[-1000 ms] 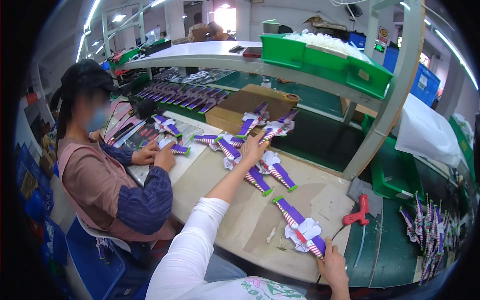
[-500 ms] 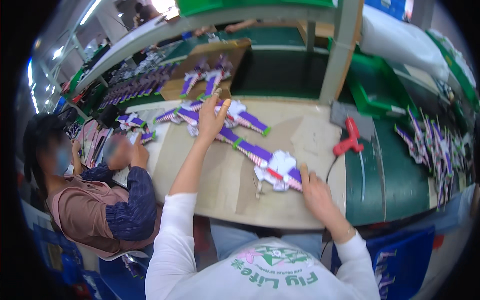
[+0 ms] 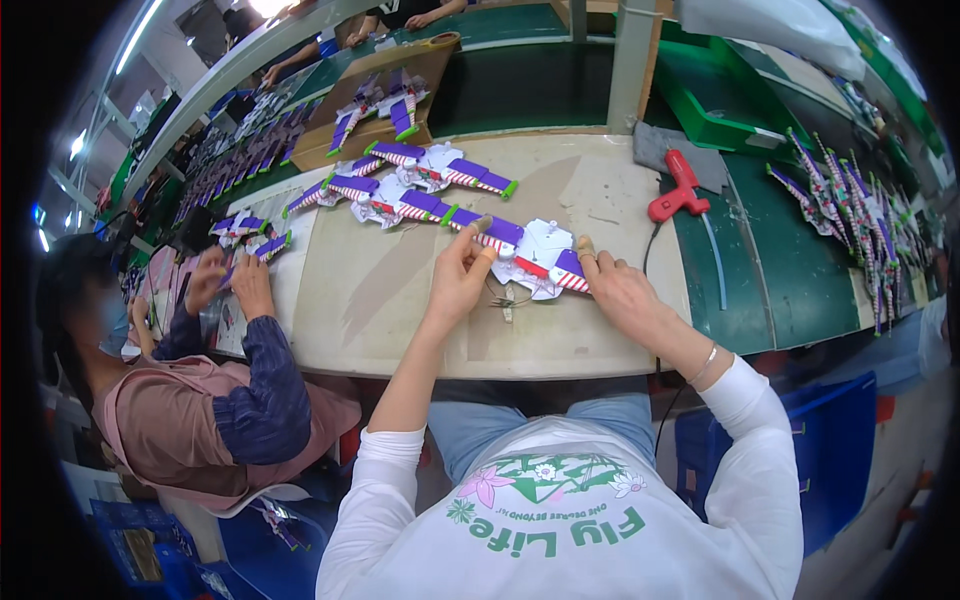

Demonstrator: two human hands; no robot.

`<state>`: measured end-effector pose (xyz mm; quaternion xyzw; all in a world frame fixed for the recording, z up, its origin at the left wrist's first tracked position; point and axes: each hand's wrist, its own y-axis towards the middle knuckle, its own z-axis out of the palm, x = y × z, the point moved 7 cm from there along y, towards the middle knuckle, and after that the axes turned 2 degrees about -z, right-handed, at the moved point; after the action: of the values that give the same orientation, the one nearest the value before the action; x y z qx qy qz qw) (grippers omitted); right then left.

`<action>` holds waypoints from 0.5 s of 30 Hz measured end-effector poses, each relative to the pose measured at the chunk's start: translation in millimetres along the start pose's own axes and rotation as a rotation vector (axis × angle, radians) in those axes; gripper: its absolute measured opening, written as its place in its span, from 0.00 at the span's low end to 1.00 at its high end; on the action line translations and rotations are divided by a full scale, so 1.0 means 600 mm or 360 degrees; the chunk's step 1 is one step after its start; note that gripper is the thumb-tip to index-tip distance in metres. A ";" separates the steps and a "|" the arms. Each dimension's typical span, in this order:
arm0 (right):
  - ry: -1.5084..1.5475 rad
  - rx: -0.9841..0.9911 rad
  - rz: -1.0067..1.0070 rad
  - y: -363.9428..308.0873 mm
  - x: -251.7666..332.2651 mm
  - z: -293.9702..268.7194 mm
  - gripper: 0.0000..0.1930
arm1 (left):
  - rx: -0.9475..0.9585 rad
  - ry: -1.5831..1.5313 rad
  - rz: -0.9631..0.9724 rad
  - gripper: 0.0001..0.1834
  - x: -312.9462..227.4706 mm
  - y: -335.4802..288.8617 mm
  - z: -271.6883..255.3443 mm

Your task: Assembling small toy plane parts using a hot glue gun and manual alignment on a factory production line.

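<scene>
A toy wing piece [image 3: 540,246] lies before me, with a white body, a red strip, purple wings and pink-striped edges. At its left wing, the thumb and forefinger of my left hand [image 3: 460,284] close on the wing's near edge. The fingers of my right hand [image 3: 628,302] hold its right wing and cover the tip. Thin wires [image 3: 508,300] stick out below the body. Just beyond, more wing pieces [image 3: 415,180] of the same kind lie overlapping, their green tips showing; one touches or nearly touches the held piece's left end.
A red glue gun [image 3: 680,188] rests on a grey cloth at the right, its cable running down. Stacked wing pieces [image 3: 850,215] and a green tray [image 3: 715,95] are farther right. A cardboard box [image 3: 440,75] bears more pieces. Another person [image 3: 215,400] works at my left.
My left hand has come back from the farther wing pieces to the near piece's left wing. My right hand stays at its right wing. The view has shifted.
</scene>
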<state>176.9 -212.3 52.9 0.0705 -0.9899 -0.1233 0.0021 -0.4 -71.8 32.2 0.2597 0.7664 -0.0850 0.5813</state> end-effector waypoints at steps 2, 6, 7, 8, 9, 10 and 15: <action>-0.0021 -0.0011 -0.0086 0.000 0.010 -0.001 0.26 | 0.0004 0.0131 0.0125 0.16 -0.023 -0.004 0.014; 0.0080 0.0041 -0.0133 0.004 0.020 -0.002 0.24 | 0.0422 0.0289 0.0074 0.14 -0.056 -0.009 0.058; 0.0075 0.0032 -0.0126 0.003 0.017 -0.001 0.24 | 0.0258 0.0482 0.0344 0.15 -0.084 -0.007 0.049; 0.0089 0.0036 -0.0137 0.002 0.015 0.003 0.24 | 0.0089 0.0669 0.0611 0.17 -0.113 -0.014 0.042; 0.0105 0.0042 -0.0148 0.002 0.013 0.006 0.24 | -0.0043 0.1059 0.0700 0.19 -0.130 -0.028 0.032; 0.0108 0.0038 -0.0144 0.000 0.013 0.003 0.24 | -0.0039 0.1020 0.0811 0.21 -0.159 -0.046 0.030; 0.0001 -0.0345 -0.0170 0.003 0.021 -0.024 0.28 | 0.0310 0.1044 0.0929 0.39 -0.131 -0.117 0.066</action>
<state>164.2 -215.6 67.2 0.1225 -0.9656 -0.2295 0.0035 13.1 -171.9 81.5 0.5317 0.7933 0.0977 0.2801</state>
